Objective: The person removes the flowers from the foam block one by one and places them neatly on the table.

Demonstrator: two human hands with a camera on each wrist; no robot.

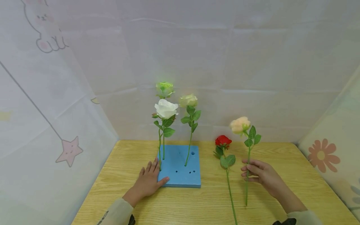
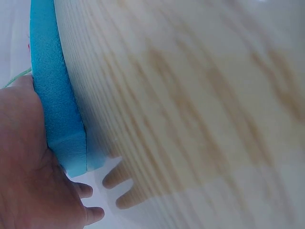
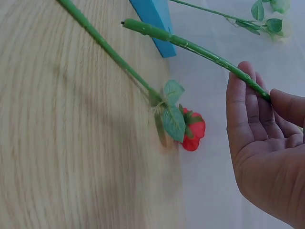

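My right hand (image 1: 264,175) pinches the green stem of a peach rose (image 1: 240,125) between thumb and fingers, holding it upright with the lower stem below the hand. In the right wrist view, the stem's cut end (image 3: 143,27) points toward the blue foam block. My left hand (image 1: 148,181) rests at the left side of the blue foam block (image 1: 180,178), fingers straight and thumb across its front left corner. Standing in holes of the block are a white rose (image 1: 166,109), a green rose (image 1: 164,89) and a pale cream rose (image 1: 188,100).
A red rose (image 1: 223,141) lies on the wooden table (image 1: 208,203) between the block and my right hand, its stem toward me. Several small holes show in the block's top. A pale cloth (image 1: 253,62) hangs behind the table.
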